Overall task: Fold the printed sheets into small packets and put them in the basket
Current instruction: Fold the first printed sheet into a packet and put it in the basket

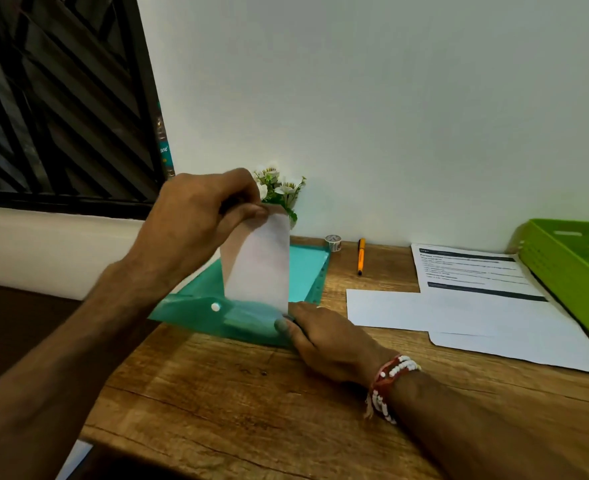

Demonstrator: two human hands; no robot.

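Your plastic bottle (162,147) at the far left, teal label (163,149) ending in "ture", start hidden, your printed sheet (469,268), dark header bars, lines too blurred to read

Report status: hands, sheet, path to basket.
Left hand pinches folded sheet upright over green folder. Right hand grips folder's near corner. Basket far right, loose sheets lying between.

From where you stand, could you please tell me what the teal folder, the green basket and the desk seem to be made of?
Teal folder: thin translucent plastic, glossy, with a white snap button. Green basket: moulded plastic, matte, with rows of small slots. Desk: wood or wood-look laminate, matte; grain and knots show.
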